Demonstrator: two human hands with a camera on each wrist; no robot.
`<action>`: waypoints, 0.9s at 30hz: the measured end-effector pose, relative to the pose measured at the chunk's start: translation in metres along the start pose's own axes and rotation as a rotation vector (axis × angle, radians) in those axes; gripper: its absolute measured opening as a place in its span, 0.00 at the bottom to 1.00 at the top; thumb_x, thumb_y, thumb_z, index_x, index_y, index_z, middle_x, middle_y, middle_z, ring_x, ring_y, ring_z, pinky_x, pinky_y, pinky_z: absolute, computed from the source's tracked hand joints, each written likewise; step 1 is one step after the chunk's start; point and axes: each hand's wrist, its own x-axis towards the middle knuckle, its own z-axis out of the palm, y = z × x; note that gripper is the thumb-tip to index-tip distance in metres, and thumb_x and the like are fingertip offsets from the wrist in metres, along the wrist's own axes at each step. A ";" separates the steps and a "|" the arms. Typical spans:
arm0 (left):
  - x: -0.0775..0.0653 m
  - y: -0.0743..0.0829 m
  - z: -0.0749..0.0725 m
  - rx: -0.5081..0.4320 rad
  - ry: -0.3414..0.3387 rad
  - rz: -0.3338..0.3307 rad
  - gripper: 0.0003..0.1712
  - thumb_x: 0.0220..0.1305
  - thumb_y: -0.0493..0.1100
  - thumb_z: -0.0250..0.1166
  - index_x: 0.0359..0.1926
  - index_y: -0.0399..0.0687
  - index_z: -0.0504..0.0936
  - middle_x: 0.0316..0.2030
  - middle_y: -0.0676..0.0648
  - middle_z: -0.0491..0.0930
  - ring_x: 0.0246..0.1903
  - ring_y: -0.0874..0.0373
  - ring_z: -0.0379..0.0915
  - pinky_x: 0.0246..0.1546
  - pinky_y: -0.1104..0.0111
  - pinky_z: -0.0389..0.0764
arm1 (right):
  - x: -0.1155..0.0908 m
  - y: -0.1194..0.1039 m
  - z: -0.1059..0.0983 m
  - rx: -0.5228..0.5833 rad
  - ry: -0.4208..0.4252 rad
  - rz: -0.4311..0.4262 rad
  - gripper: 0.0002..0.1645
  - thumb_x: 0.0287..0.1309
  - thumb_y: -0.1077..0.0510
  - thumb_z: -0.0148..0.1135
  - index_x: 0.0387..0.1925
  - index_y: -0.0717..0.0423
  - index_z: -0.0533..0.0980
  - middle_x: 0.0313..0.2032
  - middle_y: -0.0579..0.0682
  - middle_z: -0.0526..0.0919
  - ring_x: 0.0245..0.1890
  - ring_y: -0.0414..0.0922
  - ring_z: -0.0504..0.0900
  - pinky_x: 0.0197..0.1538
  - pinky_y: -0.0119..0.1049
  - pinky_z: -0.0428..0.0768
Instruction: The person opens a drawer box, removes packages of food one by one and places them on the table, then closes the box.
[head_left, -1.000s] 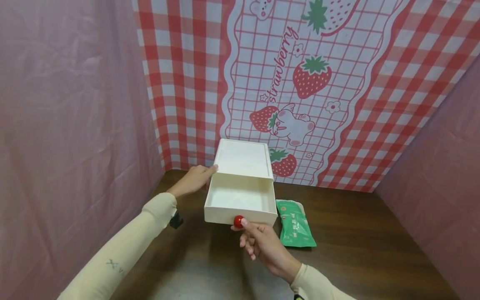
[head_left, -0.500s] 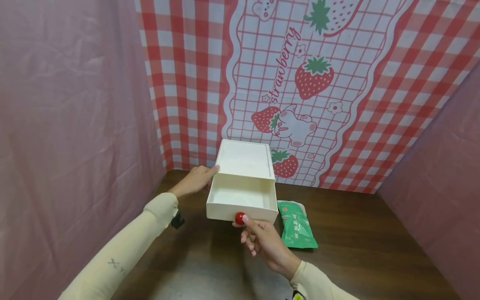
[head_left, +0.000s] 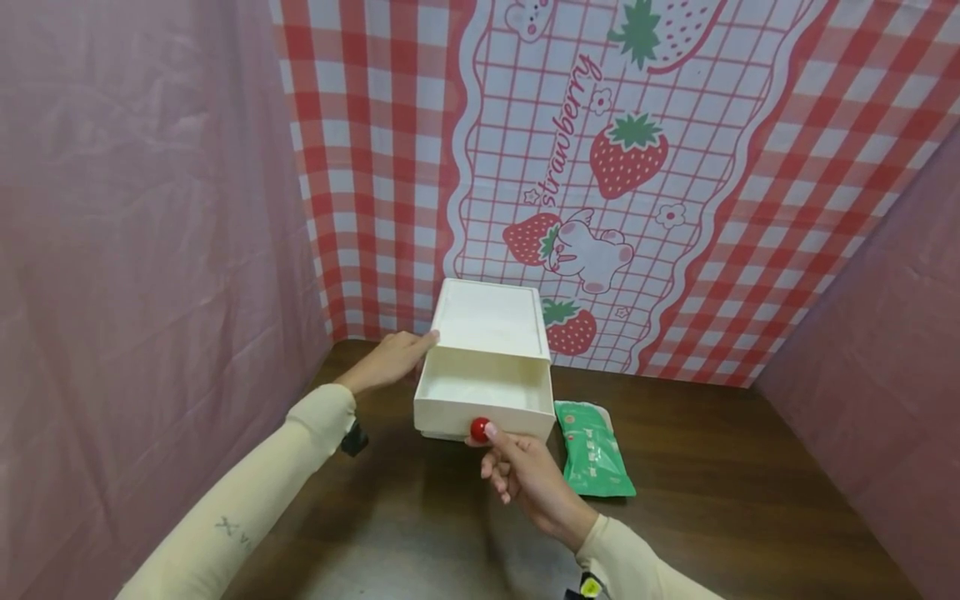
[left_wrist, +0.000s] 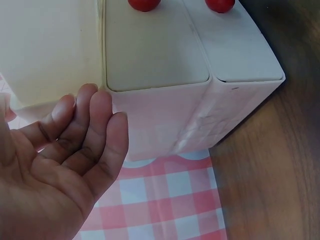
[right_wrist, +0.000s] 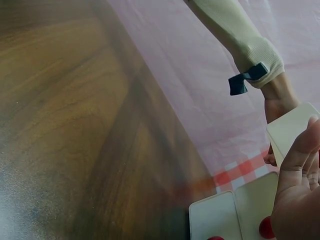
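Observation:
A white drawer cabinet (head_left: 491, 318) stands against the back cloth, its top drawer (head_left: 448, 415) pulled out. The visible inside of that drawer holds nothing. With thumb and finger, my right hand (head_left: 536, 483) pinches the red round knob (head_left: 477, 429) on the drawer front; its other fingers are loosely bent below. My left hand (head_left: 386, 360) rests at the cabinet's left side near the front top corner. In the left wrist view, its gently bent fingertips (left_wrist: 117, 122) touch the side wall, beside the lower drawer fronts with red knobs (left_wrist: 144, 4).
A green plastic packet (head_left: 596, 450) lies on the brown wooden table (head_left: 720, 500), just right of the cabinet. Behind hangs a red-and-white checked strawberry cloth (head_left: 390, 167). Pink curtains (head_left: 150, 250) flank both sides.
My right hand has pushed the top drawer slightly inward by its knob, and a lower edge now shows beneath the drawer front. The left hand stays at the cabinet's side.

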 end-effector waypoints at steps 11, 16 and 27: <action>-0.001 0.000 0.000 0.066 0.005 0.048 0.39 0.80 0.65 0.42 0.33 0.40 0.86 0.23 0.47 0.83 0.23 0.56 0.81 0.28 0.64 0.82 | 0.009 0.000 -0.003 0.014 0.007 -0.030 0.34 0.73 0.38 0.57 0.56 0.67 0.80 0.23 0.46 0.81 0.16 0.35 0.72 0.19 0.25 0.71; -0.002 0.001 -0.001 0.071 -0.001 0.040 0.39 0.80 0.65 0.42 0.31 0.42 0.86 0.23 0.47 0.83 0.24 0.55 0.81 0.29 0.64 0.81 | 0.012 -0.001 -0.005 -0.008 0.016 -0.039 0.38 0.73 0.37 0.57 0.57 0.70 0.79 0.23 0.45 0.82 0.16 0.36 0.72 0.19 0.25 0.71; -0.002 0.000 -0.003 0.079 -0.005 0.054 0.38 0.80 0.65 0.42 0.30 0.44 0.85 0.25 0.44 0.83 0.26 0.56 0.78 0.31 0.63 0.79 | 0.017 -0.004 -0.005 -0.008 0.031 -0.045 0.39 0.73 0.37 0.57 0.57 0.71 0.79 0.23 0.46 0.81 0.16 0.36 0.72 0.19 0.26 0.71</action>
